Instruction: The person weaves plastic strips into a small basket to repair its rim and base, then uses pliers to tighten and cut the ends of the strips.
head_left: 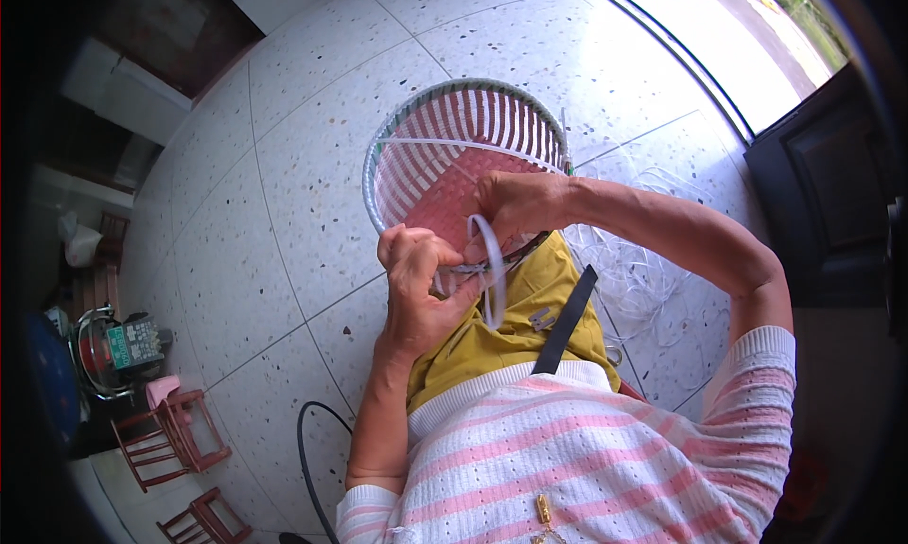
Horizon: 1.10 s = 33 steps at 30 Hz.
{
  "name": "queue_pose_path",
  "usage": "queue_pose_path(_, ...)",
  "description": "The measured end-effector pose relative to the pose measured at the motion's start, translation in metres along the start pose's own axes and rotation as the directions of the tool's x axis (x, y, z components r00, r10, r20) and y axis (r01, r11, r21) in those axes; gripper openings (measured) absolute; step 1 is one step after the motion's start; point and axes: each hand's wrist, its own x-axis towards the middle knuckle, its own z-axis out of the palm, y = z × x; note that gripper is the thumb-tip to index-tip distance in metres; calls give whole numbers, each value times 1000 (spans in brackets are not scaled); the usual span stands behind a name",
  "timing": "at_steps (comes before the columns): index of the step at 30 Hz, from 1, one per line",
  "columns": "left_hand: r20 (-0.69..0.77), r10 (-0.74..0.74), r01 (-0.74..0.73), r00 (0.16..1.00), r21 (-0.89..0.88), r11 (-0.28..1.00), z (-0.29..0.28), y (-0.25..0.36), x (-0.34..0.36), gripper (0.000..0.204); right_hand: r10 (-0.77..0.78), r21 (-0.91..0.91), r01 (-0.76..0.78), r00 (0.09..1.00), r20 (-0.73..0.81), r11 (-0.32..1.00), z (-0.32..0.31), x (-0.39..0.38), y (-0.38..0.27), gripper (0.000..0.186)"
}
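Basket (430,180) beyond the lap (473,345), left fingers (416,246) gripping its near rim, right fingers (486,199) bent beside them, hold unclear, looped strip (495,270) between, tangled strips (643,284) right, chairs (180,435) near left.

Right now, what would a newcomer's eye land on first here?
First, the round pink-and-white woven basket near the centre, with the left hand and right hand at its near rim. Next, the looped pale plastic strip arching up between the hands. Then the loose tangle of translucent strips on the speckled floor at right.
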Motion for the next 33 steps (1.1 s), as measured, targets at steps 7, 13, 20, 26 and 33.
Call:
queue_pose_path(7, -47, 12, -8, 999, 79, 997, 2, -4, 6, 32, -158, -450, 111, 985, -67, 886, 3, -12, -17, 13)
queue_pose_path(13, -31, 20, -18, 999, 49, 999, -3, -11, 10, 22, -777, -911, 242, 617, -121, 334, 45, -55, 1, 20)
queue_pose_path(20, -17, 53, -51, 998, 73, 996, -1, -15, 8, 22, -843, -908, 323, 535, -57, 266, 78, -55, 15, 23)
queue_pose_path(26, -18, 113, -111, 993, 86, 990, 1, -13, 7, 22, -822, -734, 410, 440, -361, 542, 45, -40, -12, 10)
queue_pose_path(33, -86, 56, -49, 995, 90, 995, 6, -8, 5, 25, -703, -739, 259, 602, -380, 622, 31, -12, -11, 11)
